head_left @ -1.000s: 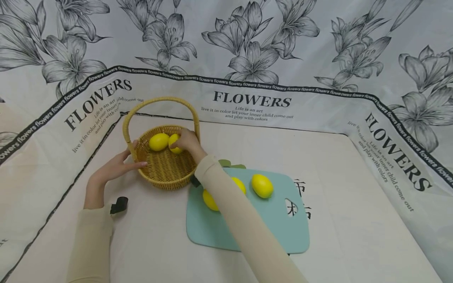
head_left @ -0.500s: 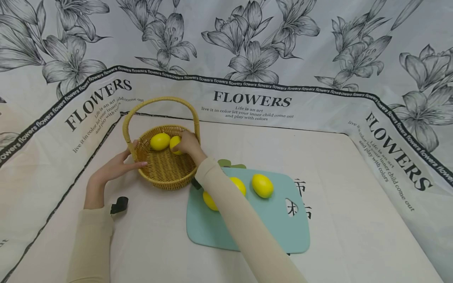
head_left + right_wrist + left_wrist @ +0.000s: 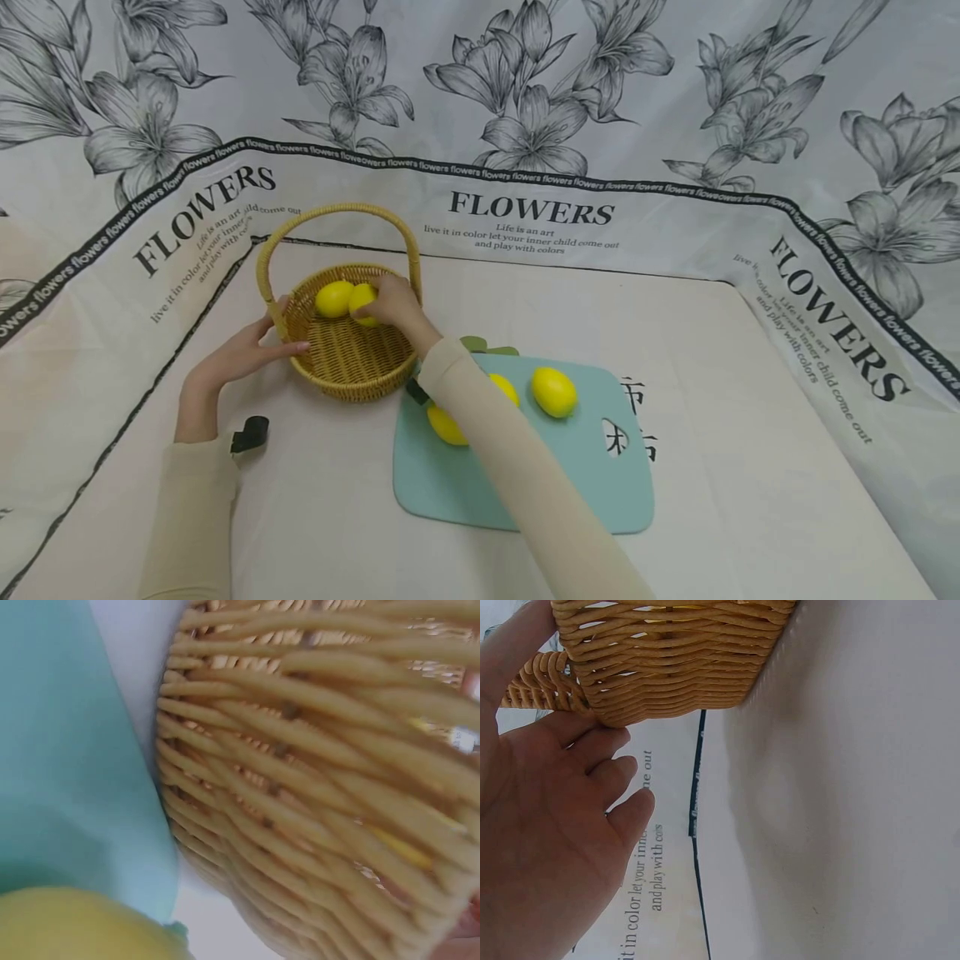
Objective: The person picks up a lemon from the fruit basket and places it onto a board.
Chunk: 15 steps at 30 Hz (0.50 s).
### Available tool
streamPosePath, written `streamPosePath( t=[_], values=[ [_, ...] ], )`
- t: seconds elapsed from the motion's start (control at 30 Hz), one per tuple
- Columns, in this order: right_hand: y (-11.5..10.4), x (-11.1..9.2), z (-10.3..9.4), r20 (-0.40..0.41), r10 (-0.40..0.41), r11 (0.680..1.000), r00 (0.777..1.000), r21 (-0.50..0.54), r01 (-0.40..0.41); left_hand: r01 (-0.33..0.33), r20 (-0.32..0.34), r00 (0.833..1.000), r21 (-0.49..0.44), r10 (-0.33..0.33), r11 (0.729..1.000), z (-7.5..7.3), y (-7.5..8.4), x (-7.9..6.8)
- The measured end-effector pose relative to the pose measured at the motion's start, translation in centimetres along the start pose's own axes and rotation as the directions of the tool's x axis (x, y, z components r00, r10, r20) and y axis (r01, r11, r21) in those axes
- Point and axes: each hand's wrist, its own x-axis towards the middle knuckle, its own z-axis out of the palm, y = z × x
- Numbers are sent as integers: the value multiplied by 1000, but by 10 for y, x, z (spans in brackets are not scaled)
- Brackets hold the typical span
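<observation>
A round wicker basket (image 3: 360,387) with a tall arched handle stands at the back left in the head view. At its left side, my left hand (image 3: 238,354) holds the rim, thumb over the edge and the other fingers outside. The left wrist view shows that hand (image 3: 559,825) against the woven wall. My right hand (image 3: 397,302) reaches inside the basket and grips a lemon (image 3: 363,302). Right beside it lies a second lemon (image 3: 333,298), by the basket's back wall. In the right wrist view, the basket wall (image 3: 300,772) hides most of the right hand.
A light blue cutting board (image 3: 442,487) lies right of the basket. It bears a lemon (image 3: 554,392) and more lemons (image 3: 446,425) partly behind the right sleeve (image 3: 517,458). Green leaf shapes (image 3: 487,347) show at its far edge. Flower-printed cloth (image 3: 532,108) rises behind.
My right hand and its lemon have shifted slightly left, up against the other lemon in the basket. My left hand stays at the rim. The head view has shifted slightly.
</observation>
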Motion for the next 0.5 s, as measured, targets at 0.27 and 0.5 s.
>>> streamPosePath(
  t=[0.27, 0.5],
  values=[
    [-11, -13, -10, -2, -72, 997, 997, -20, 72, -1, 1, 1000, 11, 1, 1000, 0, 1, -2],
    [-19, -27, -20, -13, -135, 990, 991, -27, 135, -11, -1, 1000, 13, 11, 1000, -1, 2, -2]
  ],
)
